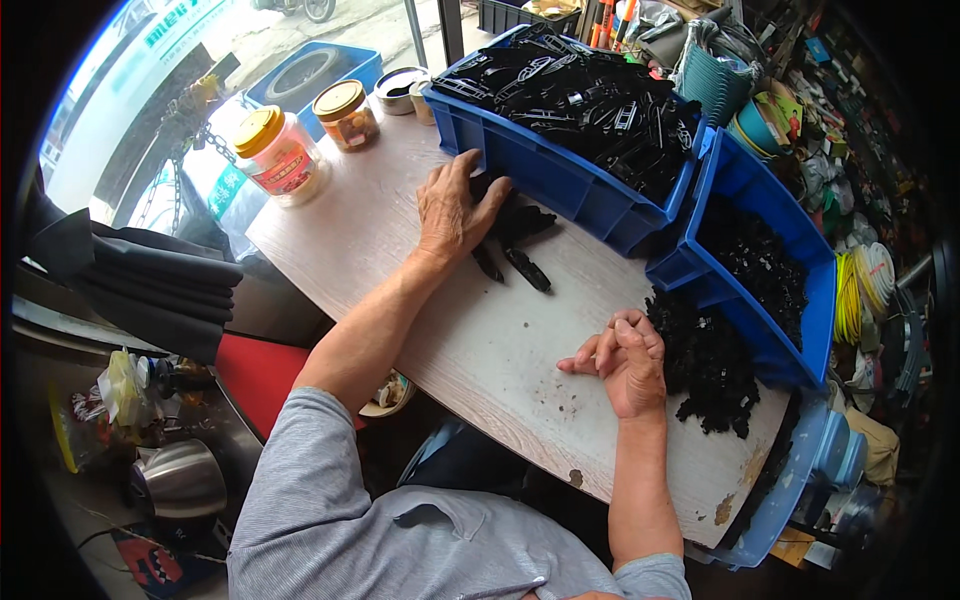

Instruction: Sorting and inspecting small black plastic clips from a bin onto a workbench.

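Head view: I see black clip parts (515,240) lying on the pale wooden table (480,340), touching the blue bin (560,180) of long black pieces. My left hand (455,210) lies spread flat, fingers covering these parts. My right hand (625,360) rests loosely curled, well apart, at the heap of small black pieces (705,365) spilling from the tilted blue bin (770,260).

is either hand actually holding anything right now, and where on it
The left hand lies on black plastic parts, covering their upper ends; a true grasp cannot be told. The right hand holds nothing visible.
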A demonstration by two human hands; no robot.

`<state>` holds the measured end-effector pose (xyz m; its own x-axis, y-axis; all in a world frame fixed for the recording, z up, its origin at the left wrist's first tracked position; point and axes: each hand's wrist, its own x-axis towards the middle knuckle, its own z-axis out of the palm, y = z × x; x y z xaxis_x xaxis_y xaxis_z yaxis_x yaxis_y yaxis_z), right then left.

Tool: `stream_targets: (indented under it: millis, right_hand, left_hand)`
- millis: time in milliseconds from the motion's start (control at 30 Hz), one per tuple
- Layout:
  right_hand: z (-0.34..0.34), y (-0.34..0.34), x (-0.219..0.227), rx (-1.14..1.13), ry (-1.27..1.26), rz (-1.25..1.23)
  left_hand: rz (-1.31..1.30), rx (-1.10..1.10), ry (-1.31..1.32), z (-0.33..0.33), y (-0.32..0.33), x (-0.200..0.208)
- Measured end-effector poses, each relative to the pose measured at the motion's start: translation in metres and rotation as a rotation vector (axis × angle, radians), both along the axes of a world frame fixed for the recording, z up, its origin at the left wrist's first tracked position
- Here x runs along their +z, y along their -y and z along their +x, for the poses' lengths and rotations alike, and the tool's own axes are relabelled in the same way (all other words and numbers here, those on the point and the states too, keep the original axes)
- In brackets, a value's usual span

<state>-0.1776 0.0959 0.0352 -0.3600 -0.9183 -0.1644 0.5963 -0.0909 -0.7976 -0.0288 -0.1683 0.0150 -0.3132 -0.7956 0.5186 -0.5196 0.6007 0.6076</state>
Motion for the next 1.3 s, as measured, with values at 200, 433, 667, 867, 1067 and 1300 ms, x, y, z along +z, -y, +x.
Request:
stream_targets:
  millis: [200,433,667,867,1067,1300]
  right_hand:
    - [-0.002,-0.003,-0.001,-0.003,0.01,-0.004]
    - [0.0,-0.002,0.0,-0.013,-0.036,0.027]
    - [-0.001,-0.002,0.002,-0.021,-0.051,0.041]
    - [0.0,0.0,0.002,-0.015,-0.054,0.039]
    - [0.0,-0.001,0.0,-0.016,-0.045,0.033]
    - [0.0,-0.002,0.0,-0.015,-0.035,0.026]
  left_hand:
    - [-0.423,-0.166,-0.063,-0.014,-0.003,0.072]
    - [-0.34,-0.458,0.452,-0.057,0.069,0.121]
    - [-0.316,-0.392,0.625,-0.085,0.075,0.122]
    - [-0.286,-0.365,0.678,-0.086,0.061,0.128]
    - [-0.375,-0.394,0.561,-0.09,0.061,0.118]
    - [-0.374,-0.303,0.505,-0.085,0.059,0.113]
